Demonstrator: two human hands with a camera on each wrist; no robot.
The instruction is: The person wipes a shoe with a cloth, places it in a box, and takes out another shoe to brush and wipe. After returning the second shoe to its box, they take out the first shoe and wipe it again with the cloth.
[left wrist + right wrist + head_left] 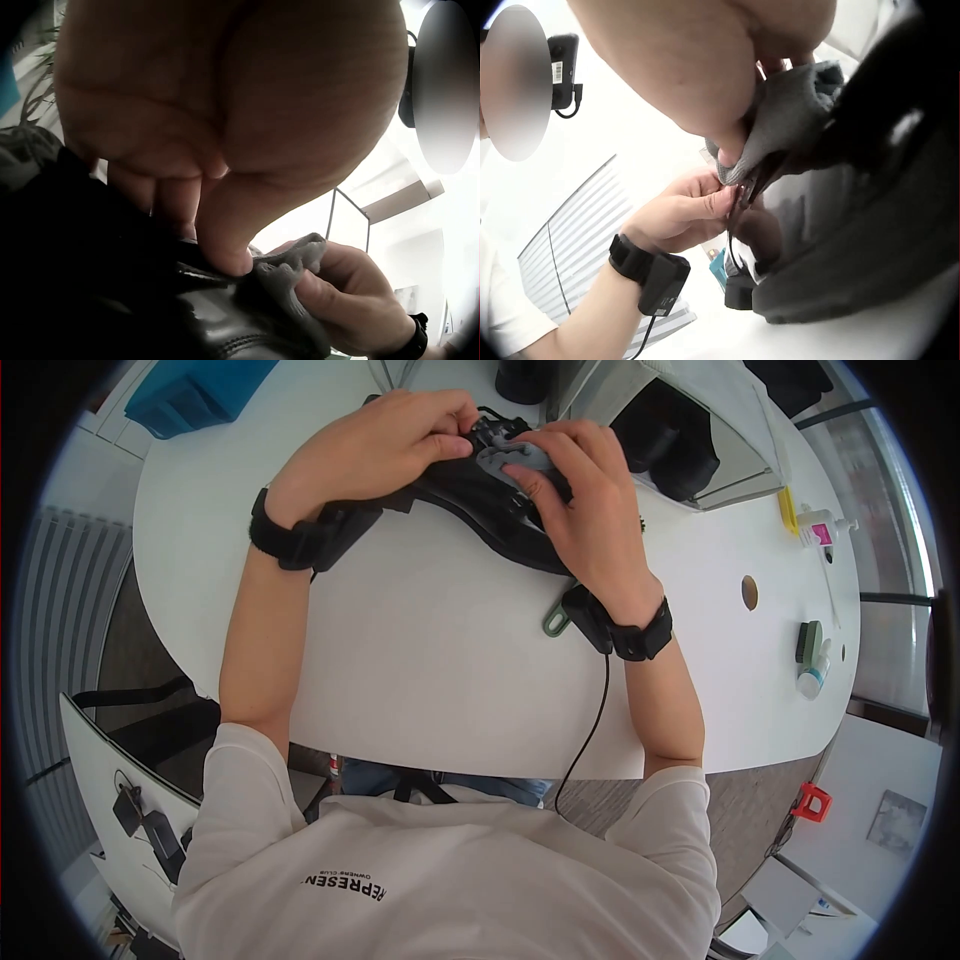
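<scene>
White table [420, 660] — black shoe [480, 510], grey cloth [515, 457] pressed on.

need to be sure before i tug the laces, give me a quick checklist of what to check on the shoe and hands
1. Left hand pinches the laces: ok.
2. Right hand grips the grey tongue: ok.
3. Black shoe rests on the white table: ok.
4. Laces free of knots: cannot tell, fingers hide them.
5. Wrist cable away from the shoe: ok.
</scene>
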